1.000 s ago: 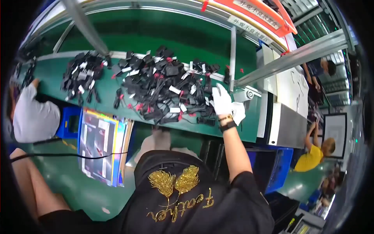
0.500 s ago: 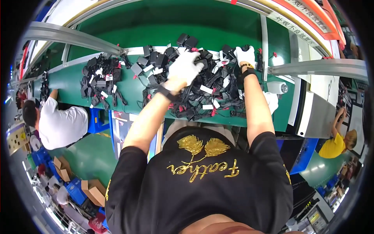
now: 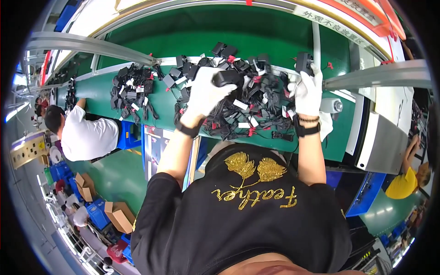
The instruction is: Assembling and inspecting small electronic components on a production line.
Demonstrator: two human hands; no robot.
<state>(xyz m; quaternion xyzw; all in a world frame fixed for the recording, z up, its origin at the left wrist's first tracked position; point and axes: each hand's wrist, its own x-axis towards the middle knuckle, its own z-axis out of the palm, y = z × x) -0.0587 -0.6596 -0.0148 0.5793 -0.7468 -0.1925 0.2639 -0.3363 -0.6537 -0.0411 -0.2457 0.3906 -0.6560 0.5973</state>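
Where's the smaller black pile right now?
In the head view, the smaller pile lies on the green bench, left of the bigger pile and the left hand.

A green workbench runs across the middle of the frame, with a green surface behind it. A silver metal bar slants in at upper left; another metal bar crosses at right. An orange tray sits in the upper right corner, above a grey, box-like cabinet. Below the workbench at left stands a blue stool on the glossy green floor. Open cardboard boxes and blue crates fill the lower left, near bright strip lights.
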